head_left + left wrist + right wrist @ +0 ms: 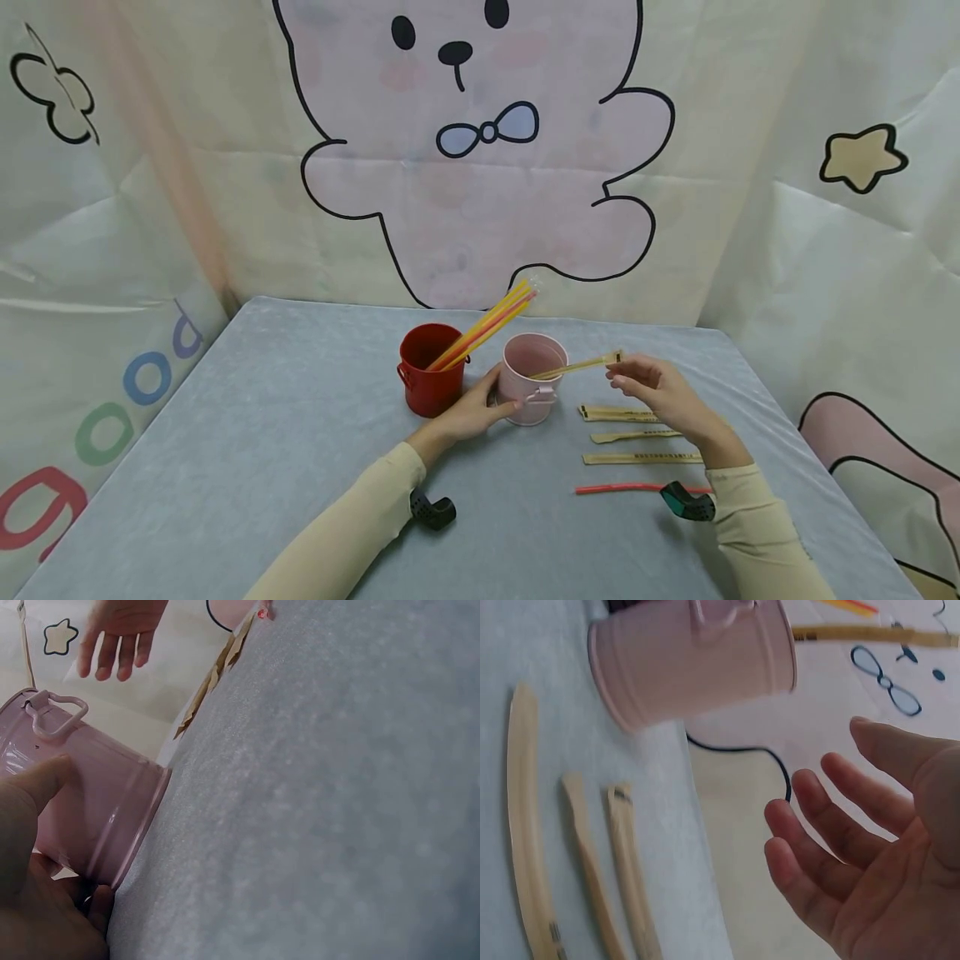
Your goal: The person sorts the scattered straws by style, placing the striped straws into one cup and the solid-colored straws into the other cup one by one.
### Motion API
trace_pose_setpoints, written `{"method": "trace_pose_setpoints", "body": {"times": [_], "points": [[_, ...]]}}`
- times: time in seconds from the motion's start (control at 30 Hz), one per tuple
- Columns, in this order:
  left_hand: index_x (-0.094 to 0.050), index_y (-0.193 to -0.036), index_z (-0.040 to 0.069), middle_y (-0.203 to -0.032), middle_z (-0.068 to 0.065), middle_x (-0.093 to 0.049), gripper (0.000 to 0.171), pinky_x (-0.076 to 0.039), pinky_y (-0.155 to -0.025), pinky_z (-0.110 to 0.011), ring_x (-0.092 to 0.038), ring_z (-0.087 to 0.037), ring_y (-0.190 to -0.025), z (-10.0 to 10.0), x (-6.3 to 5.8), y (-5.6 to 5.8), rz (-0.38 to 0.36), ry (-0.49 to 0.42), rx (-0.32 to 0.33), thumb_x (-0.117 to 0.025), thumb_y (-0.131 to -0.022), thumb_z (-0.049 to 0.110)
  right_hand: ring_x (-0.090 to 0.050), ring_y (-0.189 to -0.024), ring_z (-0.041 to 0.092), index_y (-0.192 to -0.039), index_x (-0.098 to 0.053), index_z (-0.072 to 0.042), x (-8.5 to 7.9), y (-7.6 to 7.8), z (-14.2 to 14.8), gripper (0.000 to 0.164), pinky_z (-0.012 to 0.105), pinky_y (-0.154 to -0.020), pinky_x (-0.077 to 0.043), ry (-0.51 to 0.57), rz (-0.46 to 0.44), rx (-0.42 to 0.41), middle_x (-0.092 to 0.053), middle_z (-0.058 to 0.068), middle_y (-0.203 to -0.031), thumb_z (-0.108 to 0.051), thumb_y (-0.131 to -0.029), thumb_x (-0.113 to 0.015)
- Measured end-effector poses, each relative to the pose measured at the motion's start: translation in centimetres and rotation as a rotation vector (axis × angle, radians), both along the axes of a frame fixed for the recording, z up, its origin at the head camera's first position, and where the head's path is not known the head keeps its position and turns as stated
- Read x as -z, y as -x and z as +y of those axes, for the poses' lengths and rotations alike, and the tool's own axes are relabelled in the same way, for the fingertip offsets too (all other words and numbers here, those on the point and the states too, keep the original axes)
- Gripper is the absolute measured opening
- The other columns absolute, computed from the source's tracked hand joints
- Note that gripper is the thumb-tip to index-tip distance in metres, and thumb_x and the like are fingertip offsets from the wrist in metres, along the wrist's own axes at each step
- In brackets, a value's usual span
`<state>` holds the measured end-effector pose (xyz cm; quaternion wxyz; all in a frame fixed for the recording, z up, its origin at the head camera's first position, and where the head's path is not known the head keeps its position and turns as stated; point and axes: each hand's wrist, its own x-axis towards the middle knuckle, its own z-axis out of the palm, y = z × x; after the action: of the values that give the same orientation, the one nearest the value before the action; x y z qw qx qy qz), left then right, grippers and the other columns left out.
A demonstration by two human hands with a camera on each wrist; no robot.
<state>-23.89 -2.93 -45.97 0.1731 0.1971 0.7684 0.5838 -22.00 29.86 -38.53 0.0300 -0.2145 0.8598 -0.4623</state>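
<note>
My left hand (472, 411) grips a small pink metal bucket (112, 787), its thumb along the outer wall and its other fingers around the far side and base. The bucket stands upright on the table. A thin stick in a tan paper wrapper (577, 366) leans out of the bucket to the right, its lower end hidden inside. Close by the wrapper's outer end is my right hand (663, 396). In the right wrist view its fingers (821, 847) are spread and loosely bent, with nothing between them, apart from the stick (870, 634).
Left of the pink bucket stands a red bucket (431, 392) holding several yellow and orange straws (483, 329). Three rows of tan paper-wrapped sticks (633, 458) lie below my right hand, with a red straw (618, 489) nearer me. A printed cloth (457, 200) hangs behind the table.
</note>
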Motion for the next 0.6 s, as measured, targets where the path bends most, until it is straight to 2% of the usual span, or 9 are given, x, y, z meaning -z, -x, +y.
{"method": "trace_pose_setpoints", "body": {"times": [0.17,0.27,0.4,0.6], "points": [[-0.015,-0.163,0.020,-0.170,-0.004,-0.020,0.085,-0.021,-0.127,-0.051,-0.018,-0.027,-0.159,0.0,0.0,0.0,0.001,-0.002,0.005,-0.065,-0.098,0.037,-0.062,-0.103,-0.010,-0.134,-0.056,0.006,0.1,0.1,1.4,0.036,0.013,-0.088,-0.053,-0.049,-0.022,0.016,-0.064,0.024,-0.129,-0.015,-0.105,-0.055],[-0.015,-0.163,0.021,-0.170,-0.002,-0.020,0.085,-0.021,-0.127,-0.050,-0.018,-0.025,-0.159,0.1,-0.1,0.0,-0.001,0.002,0.005,-0.066,-0.097,0.038,-0.060,-0.103,-0.014,-0.137,-0.054,0.006,0.3,0.2,2.2,0.037,0.012,-0.088,-0.052,-0.076,0.001,0.024,-0.059,0.035,-0.133,-0.012,-0.105,-0.054],[-0.015,-0.163,0.021,-0.170,-0.003,-0.020,0.085,-0.021,-0.127,-0.050,-0.018,-0.026,-0.159,0.1,-0.1,0.1,0.006,0.005,0.006,-0.066,-0.098,0.038,-0.062,-0.101,-0.011,-0.134,-0.058,0.007,0.7,0.5,3.1,0.035,0.013,-0.084,-0.052,-0.132,0.037,0.031,-0.061,0.036,-0.129,-0.009,-0.103,-0.056],[-0.015,-0.163,0.020,-0.170,-0.003,-0.021,0.084,-0.021,-0.127,-0.050,-0.019,-0.027,-0.158,0.1,0.0,0.0,0.017,0.002,0.007,-0.065,-0.098,0.036,-0.070,-0.103,0.019,-0.123,-0.066,0.009,1.5,0.9,4.2,0.028,0.019,-0.080,-0.055,-0.278,-0.001,-0.005,-0.068,0.029,-0.122,-0.006,-0.100,-0.061]]}}
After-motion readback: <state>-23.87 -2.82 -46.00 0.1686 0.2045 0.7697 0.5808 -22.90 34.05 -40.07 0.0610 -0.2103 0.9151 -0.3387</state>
